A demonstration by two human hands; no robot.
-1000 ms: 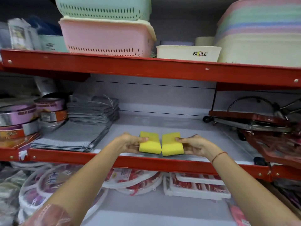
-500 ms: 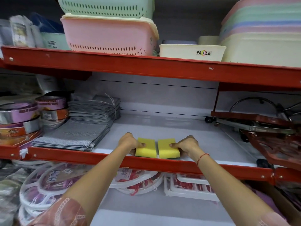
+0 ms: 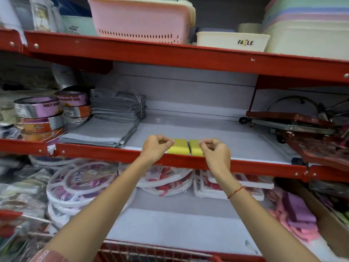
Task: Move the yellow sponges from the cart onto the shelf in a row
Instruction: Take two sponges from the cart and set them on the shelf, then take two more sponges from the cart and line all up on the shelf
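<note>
Two yellow sponges lie flat side by side on the grey middle shelf (image 3: 236,142), just behind its red front lip. The left sponge (image 3: 179,147) and the right sponge (image 3: 195,148) almost touch. My left hand (image 3: 155,149) hovers at the left sponge's left end, fingers curled in, holding nothing. My right hand (image 3: 216,151) hovers at the right sponge's right end, also curled and empty, and it covers part of that sponge. The red wire cart (image 3: 151,251) shows at the bottom edge; no sponges are visible in it.
Folded grey cloths (image 3: 105,129) and tape rolls (image 3: 39,112) fill the shelf's left. Red metal stands (image 3: 302,125) crowd its right. Bare grey shelf lies behind and to the right of the sponges. Plastic baskets (image 3: 139,19) sit on the shelf above, packaged hangers (image 3: 85,184) below.
Both hands set the two sponges down at the shelf's front edge, let go, and drew back slightly with fingers curled. The view shifted downward, bringing the cart into sight.
</note>
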